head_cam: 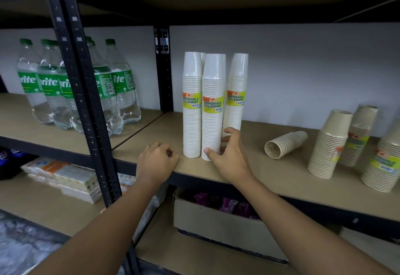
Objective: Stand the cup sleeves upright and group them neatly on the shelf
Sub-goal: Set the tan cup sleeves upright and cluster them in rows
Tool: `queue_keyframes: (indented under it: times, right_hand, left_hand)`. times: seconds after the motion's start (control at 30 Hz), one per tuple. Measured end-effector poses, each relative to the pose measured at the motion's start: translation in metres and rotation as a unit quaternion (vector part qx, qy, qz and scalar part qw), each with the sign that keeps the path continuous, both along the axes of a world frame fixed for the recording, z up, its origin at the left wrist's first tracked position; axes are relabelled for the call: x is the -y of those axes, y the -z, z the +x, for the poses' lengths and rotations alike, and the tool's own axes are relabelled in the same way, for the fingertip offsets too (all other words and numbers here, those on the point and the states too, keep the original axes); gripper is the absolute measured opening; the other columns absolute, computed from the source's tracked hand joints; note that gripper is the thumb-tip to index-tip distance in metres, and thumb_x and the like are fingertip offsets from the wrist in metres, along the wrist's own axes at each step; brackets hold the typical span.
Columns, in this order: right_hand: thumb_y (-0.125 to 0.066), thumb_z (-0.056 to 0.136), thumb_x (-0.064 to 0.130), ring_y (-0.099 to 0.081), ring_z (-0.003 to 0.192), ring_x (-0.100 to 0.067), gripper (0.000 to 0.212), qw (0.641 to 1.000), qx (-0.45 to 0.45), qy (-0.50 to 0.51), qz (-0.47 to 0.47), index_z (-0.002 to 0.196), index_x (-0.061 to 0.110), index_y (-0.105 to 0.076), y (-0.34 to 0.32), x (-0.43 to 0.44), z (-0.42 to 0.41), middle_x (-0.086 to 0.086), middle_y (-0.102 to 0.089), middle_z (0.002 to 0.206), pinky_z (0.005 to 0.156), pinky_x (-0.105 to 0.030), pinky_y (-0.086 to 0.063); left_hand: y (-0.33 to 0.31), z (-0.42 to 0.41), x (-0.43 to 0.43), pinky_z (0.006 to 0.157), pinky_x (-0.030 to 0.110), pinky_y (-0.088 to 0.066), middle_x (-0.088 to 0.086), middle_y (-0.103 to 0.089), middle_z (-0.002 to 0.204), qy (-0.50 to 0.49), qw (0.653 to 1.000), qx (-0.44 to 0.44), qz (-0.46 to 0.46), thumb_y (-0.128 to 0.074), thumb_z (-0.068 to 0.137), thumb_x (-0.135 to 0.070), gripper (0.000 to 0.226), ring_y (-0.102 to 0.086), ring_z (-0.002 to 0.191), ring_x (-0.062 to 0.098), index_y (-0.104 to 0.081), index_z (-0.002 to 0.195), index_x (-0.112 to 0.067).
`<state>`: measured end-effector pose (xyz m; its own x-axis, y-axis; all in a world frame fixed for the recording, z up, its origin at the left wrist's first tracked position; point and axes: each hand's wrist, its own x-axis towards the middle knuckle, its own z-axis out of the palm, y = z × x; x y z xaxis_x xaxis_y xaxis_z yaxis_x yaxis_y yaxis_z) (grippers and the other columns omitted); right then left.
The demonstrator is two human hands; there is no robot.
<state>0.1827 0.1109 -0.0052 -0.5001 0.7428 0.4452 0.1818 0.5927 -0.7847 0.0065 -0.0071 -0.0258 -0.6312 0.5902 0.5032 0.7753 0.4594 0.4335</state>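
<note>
A long tan shelf [281, 179] on a dark metal rack holds green-labelled soda bottles [75, 88] at the far left, then a tight group of white cup sleeves [213, 106] standing upright near the middle, with tan cup stacks [337, 142] upright at the right and one short tan sleeve [285, 143] lying on its side between them. The right hand [225, 151], fingers spread, touches the base of the white sleeves; the left hand [158, 160] rests as a loose fist on the shelf edge just beside them

right hand [227, 153] apparently on cup sleeves [212, 110]
</note>
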Motion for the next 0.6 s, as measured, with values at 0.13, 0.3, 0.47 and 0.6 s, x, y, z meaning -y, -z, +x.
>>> queue_keyframes:
  times: [0.13, 0.3, 0.47, 0.6]
  right_hand:
    - [-0.077, 0.08, 0.04, -0.057, 0.111, -0.013, 0.069, 1.0, -0.001, 0.017, -0.016, 0.133, 0.027, -0.035, 0.001, 0.003, 0.012, 0.005, -0.049, 0.125, 0.088, -0.032, -0.049]
    - [-0.072, 0.081, 0.042, -0.056, 0.105, -0.008, 0.044, 0.999, -0.011, 0.037, 0.003, 0.114, 0.034, -0.044, 0.003, 0.007, 0.051, 0.013, -0.049, 0.118, 0.086, -0.029, -0.049]
    - [-0.073, 0.083, 0.038, -0.064, 0.089, -0.005, 0.028, 0.997, -0.039, 0.066, -0.012, 0.102, 0.028, -0.055, -0.003, 0.004, 0.119, 0.011, -0.058, 0.108, 0.081, -0.031, -0.054]
    - [-0.074, 0.084, 0.032, -0.061, 0.075, 0.005, 0.018, 0.992, -0.062, 0.105, -0.022, 0.095, 0.024, -0.061, -0.016, -0.001, 0.183, 0.012, -0.064, 0.098, 0.071, -0.019, -0.048]
  left_hand:
    - [-0.001, 0.009, 0.008, 0.08, 0.037, -0.047, -0.002, -0.061, 0.093, 0.042, 0.999, 0.006, -0.001, -0.06, 0.085, -0.033, 0.016, -0.054, 0.091, 0.023, -0.067, 0.085, -0.019]
    - [-0.003, 0.057, 0.015, 0.078, 0.038, -0.046, -0.006, -0.055, 0.087, 0.08, 0.996, -0.022, 0.028, -0.062, 0.084, -0.031, 0.011, -0.048, 0.088, 0.017, -0.065, 0.083, -0.021]
    - [-0.015, 0.128, -0.006, 0.079, 0.038, -0.047, -0.006, -0.057, 0.088, 0.163, 0.985, -0.023, 0.044, -0.063, 0.083, -0.031, 0.009, -0.052, 0.091, 0.017, -0.066, 0.083, -0.022]
    - [-0.029, 0.188, -0.038, 0.083, 0.036, -0.048, -0.009, -0.058, 0.091, 0.241, 0.97, -0.008, 0.031, -0.06, 0.082, -0.037, 0.012, -0.056, 0.093, 0.015, -0.066, 0.087, -0.028]
